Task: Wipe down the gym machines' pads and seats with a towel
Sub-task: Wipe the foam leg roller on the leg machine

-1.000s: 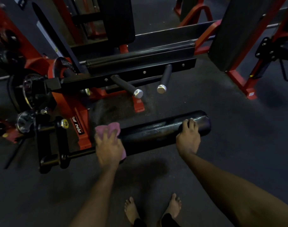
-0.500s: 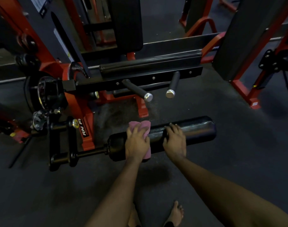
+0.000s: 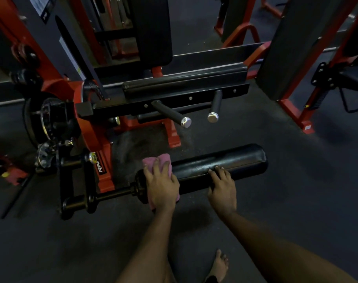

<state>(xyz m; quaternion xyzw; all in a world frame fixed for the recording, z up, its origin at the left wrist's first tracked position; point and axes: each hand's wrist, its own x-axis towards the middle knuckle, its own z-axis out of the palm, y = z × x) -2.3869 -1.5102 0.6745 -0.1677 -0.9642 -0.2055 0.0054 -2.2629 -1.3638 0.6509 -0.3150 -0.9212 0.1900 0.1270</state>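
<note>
One pink towel point(image 3: 151, 159) under the left hand point(image 3: 161, 186), fingers spread, pressing the left end of one black roller pad point(image 3: 235, 158); right hand point(image 3: 223, 188) rests flat mid-pad; two chrome-capped pegs point(image 3: 172, 114) beyond.

Towel point(image 3: 157, 162) under left hand point(image 3: 162, 186): plain pink. Roller pad point(image 3: 241, 158) under right hand point(image 3: 223, 186): glossy black. Machine frame point(image 3: 94, 137) left of the left hand: red, with white lettering on a black label. Grips point(image 3: 170, 113) beyond both hands: black with silver end caps. Floor point(image 3: 296, 190): dark grey, speckled.
</note>
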